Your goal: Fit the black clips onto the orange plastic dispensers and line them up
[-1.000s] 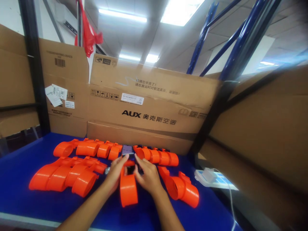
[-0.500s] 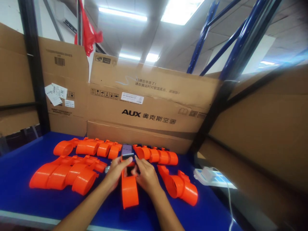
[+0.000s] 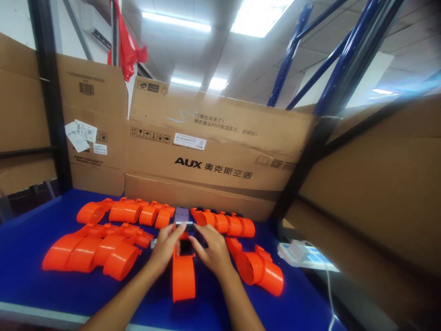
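Observation:
Between my hands stands an orange plastic part (image 3: 183,278) with a wide curved band at its near end and a dark opening above it. My left hand (image 3: 164,248) is closed around the upper left side of this part. Its thumb lies on a small dark piece with a pale edge (image 3: 189,226). On the other side, my right hand (image 3: 212,250) has its thumb spread from its fingers, and the index fingertip is by the dark piece's right end. Just behind them is a phone-like device (image 3: 182,214) with a lit screen. My fingers partly hide the upper part.
Similar orange parts lie in rows at the back left (image 3: 126,211), front left (image 3: 93,250), back right (image 3: 223,223) and right (image 3: 260,271) of the blue tabletop (image 3: 151,299). A cardboard wall (image 3: 155,156) closes the back. A white power strip (image 3: 310,255) with a cable sits at right.
My right thumb has come away from the part's opening and spread from the fingers. The orange part's near end has shifted slightly left.

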Demonstrator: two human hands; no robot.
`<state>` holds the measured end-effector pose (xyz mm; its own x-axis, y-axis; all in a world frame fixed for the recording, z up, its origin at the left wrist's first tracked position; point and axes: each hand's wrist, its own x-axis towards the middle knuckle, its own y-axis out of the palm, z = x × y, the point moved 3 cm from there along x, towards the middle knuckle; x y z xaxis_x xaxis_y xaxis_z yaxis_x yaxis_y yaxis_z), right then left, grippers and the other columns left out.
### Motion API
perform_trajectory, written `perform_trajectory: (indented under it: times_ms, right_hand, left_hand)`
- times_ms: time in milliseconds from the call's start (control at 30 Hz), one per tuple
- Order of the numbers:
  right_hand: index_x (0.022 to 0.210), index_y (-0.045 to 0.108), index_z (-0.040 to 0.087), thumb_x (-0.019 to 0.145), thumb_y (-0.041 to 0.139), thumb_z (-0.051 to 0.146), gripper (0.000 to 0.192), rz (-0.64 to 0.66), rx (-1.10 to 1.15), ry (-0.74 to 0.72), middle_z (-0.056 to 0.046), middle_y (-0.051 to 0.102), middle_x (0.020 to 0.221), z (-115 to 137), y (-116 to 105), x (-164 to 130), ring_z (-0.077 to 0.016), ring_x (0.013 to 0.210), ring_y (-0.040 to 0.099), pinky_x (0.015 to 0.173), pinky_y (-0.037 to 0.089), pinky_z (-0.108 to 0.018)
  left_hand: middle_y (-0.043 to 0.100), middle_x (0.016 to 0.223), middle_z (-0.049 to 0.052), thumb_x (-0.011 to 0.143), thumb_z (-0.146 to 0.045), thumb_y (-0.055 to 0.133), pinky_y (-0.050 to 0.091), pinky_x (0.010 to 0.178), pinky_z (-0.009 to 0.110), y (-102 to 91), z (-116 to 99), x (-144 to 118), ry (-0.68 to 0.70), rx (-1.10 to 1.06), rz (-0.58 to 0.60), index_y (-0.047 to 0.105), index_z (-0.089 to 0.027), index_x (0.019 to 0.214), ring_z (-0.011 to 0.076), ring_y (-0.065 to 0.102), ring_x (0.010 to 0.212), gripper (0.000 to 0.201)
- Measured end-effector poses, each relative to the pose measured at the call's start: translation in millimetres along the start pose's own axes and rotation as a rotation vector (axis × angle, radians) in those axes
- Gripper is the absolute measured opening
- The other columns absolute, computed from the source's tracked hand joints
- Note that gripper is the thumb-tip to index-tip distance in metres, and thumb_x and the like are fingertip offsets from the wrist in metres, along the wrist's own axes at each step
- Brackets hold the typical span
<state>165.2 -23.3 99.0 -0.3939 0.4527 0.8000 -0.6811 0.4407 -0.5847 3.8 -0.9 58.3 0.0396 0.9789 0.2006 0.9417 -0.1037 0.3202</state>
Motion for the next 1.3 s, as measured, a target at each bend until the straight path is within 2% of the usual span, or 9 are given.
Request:
perform_trajectory:
  times_ms: [200,333,400,500,667,833,1000,1100,1300]
  right_hand:
    - [0.115,0.066,0.017,0.090,0.056,0.021,0.027,-0.002,0.029,0.056,-0.004,0.064,0.073,0.1,4.1,-3.5,-0.0180,0.065,0.060,0.060,0.052,-0.029]
    - [0.104,0.068,0.017,0.090,0.054,0.022,0.021,0.003,0.063,0.106,-0.004,0.063,0.070,3.5,-0.3,-1.8,-0.0178,0.063,0.059,0.059,0.049,-0.028]
    - [0.097,0.068,0.018,0.093,0.049,0.023,0.020,-0.053,0.115,0.172,-0.005,0.067,0.074,0.5,-6.8,-0.6,-0.0174,0.065,0.061,0.060,0.050,-0.028]
    - [0.092,0.068,0.018,0.097,0.045,0.026,0.024,-0.155,0.151,0.302,-0.005,0.071,0.078,-11.5,-15.9,0.3,-0.0181,0.069,0.065,0.063,0.050,-0.027]
    - [0.087,0.069,0.018,0.093,0.050,0.032,0.025,-0.237,-0.003,0.493,-0.004,0.068,0.067,-38.7,-22.2,-3.2,-0.0197,0.061,0.062,0.055,0.047,-0.028]
    - [0.083,0.071,0.020,0.082,0.057,0.026,0.014,-0.183,-0.153,0.528,-0.002,0.067,0.062,-55.9,-24.5,-11.3,-0.0190,0.054,0.060,0.050,0.043,-0.027]
    - [0.082,0.072,0.021,0.075,0.059,0.016,0.015,-0.095,-0.188,0.544,-0.005,0.073,0.070,-64.8,-23.2,-17.7,-0.0203,0.061,0.067,0.054,0.048,-0.027]
    - [0.084,0.072,0.020,0.073,0.058,0.012,0.020,-0.075,-0.198,0.583,-0.007,0.076,0.078,-68.5,-22.2,-20.5,-0.0228,0.069,0.070,0.060,0.051,-0.029]
    - [0.080,0.072,0.021,0.076,0.057,0.014,0.017,-0.055,-0.156,0.625,-0.006,0.075,0.076,-71.0,-20.6,-23.8,-0.0217,0.065,0.070,0.058,0.050,-0.028]
  left_hand:
    - [0.047,0.038,-0.005,0.082,-0.059,0.065,0.030,0.041,0.023,0.1,-3.4,-2.5,0.025,0.136,0.075,0.062,-0.017,0.071,0.0102,0.042,0.033,0.044]
    - [0.047,0.037,-0.005,0.081,-0.058,0.067,0.029,0.040,0.023,-0.2,-3.5,-1.5,0.006,0.094,0.096,0.061,-0.017,0.070,0.0095,0.041,0.032,0.043]
    - [0.054,0.042,-0.003,0.079,-0.058,0.068,0.028,0.039,0.023,-0.6,-1.7,0.8,-0.019,0.021,0.104,0.062,-0.016,0.073,0.0081,0.039,0.030,0.043]
    - [0.070,0.059,0.006,0.077,-0.058,0.069,0.029,0.038,0.023,-1.3,0.0,3.9,-0.039,-0.034,0.083,0.064,-0.015,0.079,0.0064,0.038,0.030,0.044]
    - [0.076,0.070,0.011,0.077,-0.059,0.069,0.028,0.036,0.023,-1.2,-0.6,3.5,-0.035,-0.030,0.045,0.066,-0.014,0.084,0.0069,0.041,0.030,0.046]
    - [0.075,0.067,0.010,0.074,-0.059,0.071,0.029,0.035,0.023,-2.5,0.6,3.7,-0.032,-0.022,0.015,0.067,-0.014,0.080,0.0074,0.042,0.030,0.046]
    - [0.076,0.072,0.012,0.075,-0.057,0.071,0.029,0.035,0.022,-2.6,3.3,4.6,-0.041,-0.009,0.022,0.066,-0.014,0.080,0.0072,0.042,0.031,0.044]
    - [0.077,0.074,0.012,0.076,-0.057,0.070,0.030,0.035,0.022,-2.3,3.7,4.3,-0.042,0.009,0.031,0.066,-0.014,0.080,0.0073,0.043,0.031,0.043]
    - [0.076,0.071,0.010,0.077,-0.055,0.070,0.027,0.036,0.023,-1.2,2.4,3.1,-0.033,0.023,0.049,0.067,-0.014,0.081,0.0069,0.041,0.030,0.041]
